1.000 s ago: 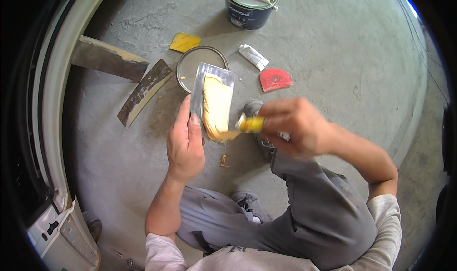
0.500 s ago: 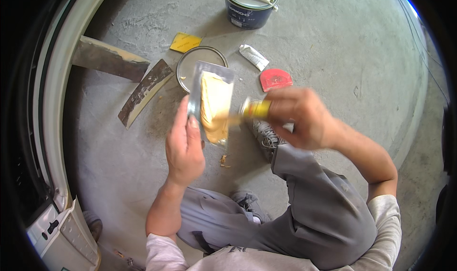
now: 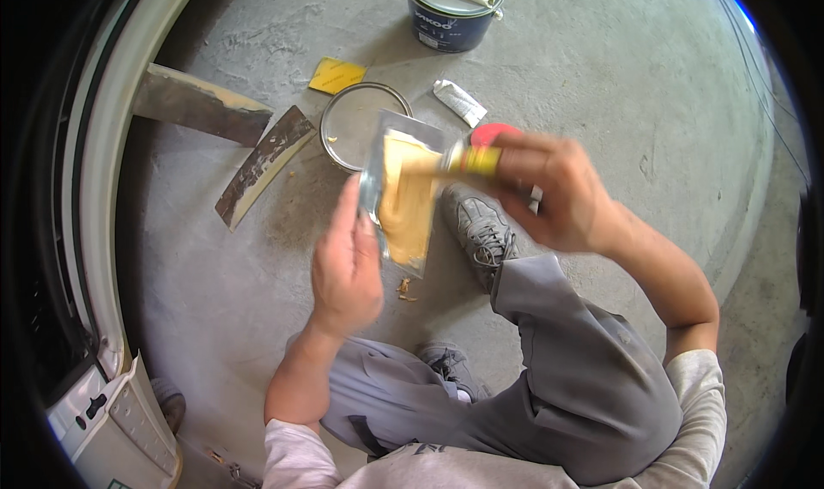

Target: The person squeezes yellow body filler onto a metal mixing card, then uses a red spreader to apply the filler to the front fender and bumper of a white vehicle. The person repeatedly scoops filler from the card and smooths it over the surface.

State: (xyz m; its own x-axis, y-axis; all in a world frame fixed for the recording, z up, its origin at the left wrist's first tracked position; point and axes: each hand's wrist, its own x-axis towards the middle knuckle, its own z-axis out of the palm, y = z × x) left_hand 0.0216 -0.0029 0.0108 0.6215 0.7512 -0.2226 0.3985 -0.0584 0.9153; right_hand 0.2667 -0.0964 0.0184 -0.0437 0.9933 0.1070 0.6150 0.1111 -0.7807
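The left hand (image 3: 348, 274) grips the plate (image 3: 414, 125) by its left edge; the right hand (image 3: 562, 188) holds a yellow-banded scraper (image 3: 482, 160) at the tan putty (image 3: 406, 214) covering most of the plate. Best brace it and fold putty inward from the edges.

A workshop: concrete floor (image 3: 627, 103), lidded dark bucket (image 3: 451, 32), paste-covered plate (image 3: 416, 128).

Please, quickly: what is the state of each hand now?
Left hand: holding the flat plate by its edge.
Right hand: closed around a yellow-handled tool, partly blurred.
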